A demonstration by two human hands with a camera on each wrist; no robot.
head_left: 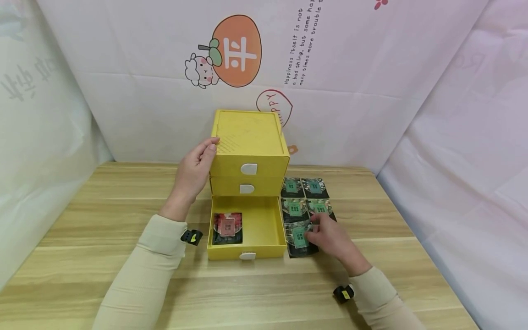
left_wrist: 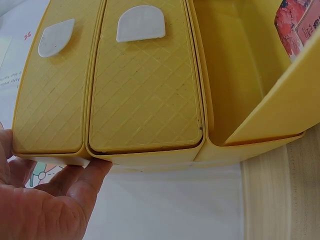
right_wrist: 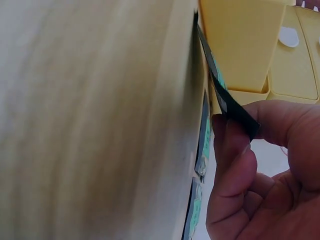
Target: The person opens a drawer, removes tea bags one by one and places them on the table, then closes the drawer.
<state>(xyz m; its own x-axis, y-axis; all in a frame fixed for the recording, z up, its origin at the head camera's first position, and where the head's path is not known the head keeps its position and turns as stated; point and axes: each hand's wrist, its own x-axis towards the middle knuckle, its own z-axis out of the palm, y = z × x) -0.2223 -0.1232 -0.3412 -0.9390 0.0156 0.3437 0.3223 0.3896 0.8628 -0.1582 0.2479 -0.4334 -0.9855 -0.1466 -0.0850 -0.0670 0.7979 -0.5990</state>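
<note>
A yellow drawer unit [head_left: 251,133] stands on the table with its bottom drawer [head_left: 264,224] pulled out. A red-and-black sachet [head_left: 228,228] lies in that drawer's left part. My left hand [head_left: 195,169] rests at the unit's upper left edge, fingertips against the side wall in the left wrist view. My right hand [head_left: 330,236] pinches a green-and-black sachet [head_left: 298,240] by its right edge, between thumb and fingers. In the right wrist view this sachet [right_wrist: 216,75] is tilted, its near edge lifted off the table.
Several more sachets [head_left: 294,209] with green or teal labels lie in rows to the right of the unit. The two upper drawers [head_left: 266,185] are closed and carry white tabs. A printed white cloth [head_left: 350,91] hangs behind the wooden table [head_left: 247,293].
</note>
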